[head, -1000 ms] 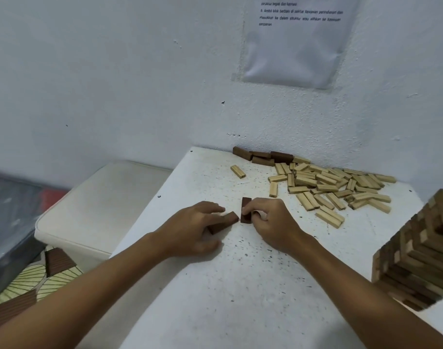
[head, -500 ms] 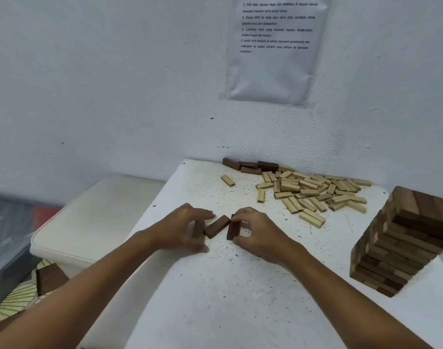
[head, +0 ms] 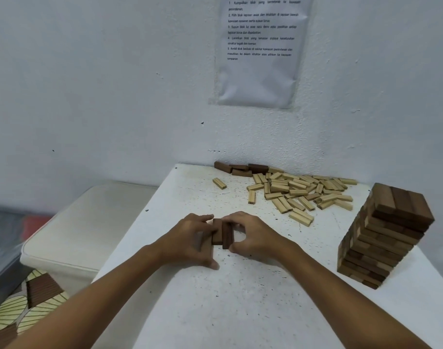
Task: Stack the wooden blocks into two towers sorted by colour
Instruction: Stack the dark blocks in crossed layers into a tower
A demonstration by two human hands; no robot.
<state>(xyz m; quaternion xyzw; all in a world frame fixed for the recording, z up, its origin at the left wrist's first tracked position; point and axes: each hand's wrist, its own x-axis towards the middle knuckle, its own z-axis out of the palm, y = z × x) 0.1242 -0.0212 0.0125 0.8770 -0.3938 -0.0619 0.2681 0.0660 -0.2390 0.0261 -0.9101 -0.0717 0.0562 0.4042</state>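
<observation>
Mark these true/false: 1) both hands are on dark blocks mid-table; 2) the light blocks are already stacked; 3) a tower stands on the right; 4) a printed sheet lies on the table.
1) True: left hand and right hand press the dark blocks together.
2) False: the light blocks lie in a loose pile by the wall.
3) True: the tower stands there.
4) False: the printed sheet hangs on the wall.

A laminated sheet (head: pixel 262 50) taped to the white wall (head: pixel 102 84) carries five numbered lines of small Malay print. Legible words include "Kumpulkan blok", "Pilih blok", "Susun blok" and "Ambil blok"; the rest is too blurred to read surely.
</observation>
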